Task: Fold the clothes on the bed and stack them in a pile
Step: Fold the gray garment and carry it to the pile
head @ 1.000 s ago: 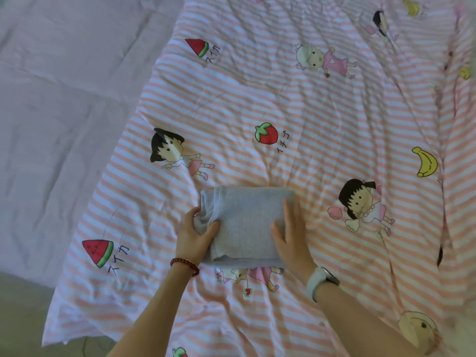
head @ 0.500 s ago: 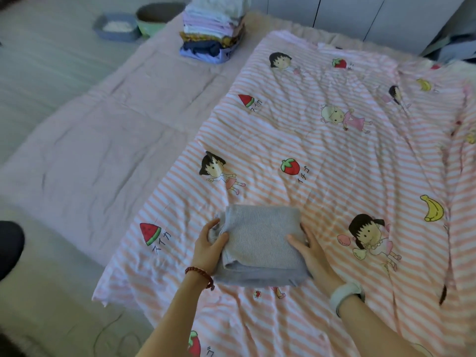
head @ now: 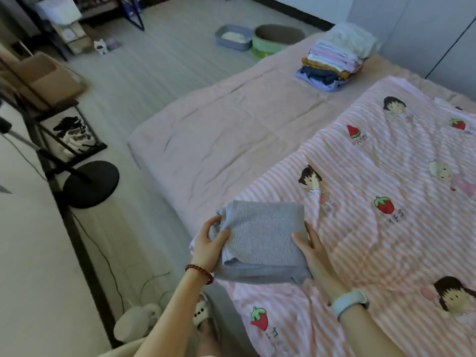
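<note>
Lifted now, no longer lying flat on the striped quilt (head: 373, 253) as half a second ago: the folded grey garment (head: 260, 243), raised at the near edge of the bed (head: 219, 150) and swung leftward. Left hand (head: 208, 247) pinching its left edge, thumb on top, fingers curled beneath; right hand (head: 315, 251) cupping the right side, thumb over the fabric. Folding apparently finished; carrying remains. Well apart, at the bed's far corner: the pile (head: 334, 60) of folded clothes, the likely destination.
</note>
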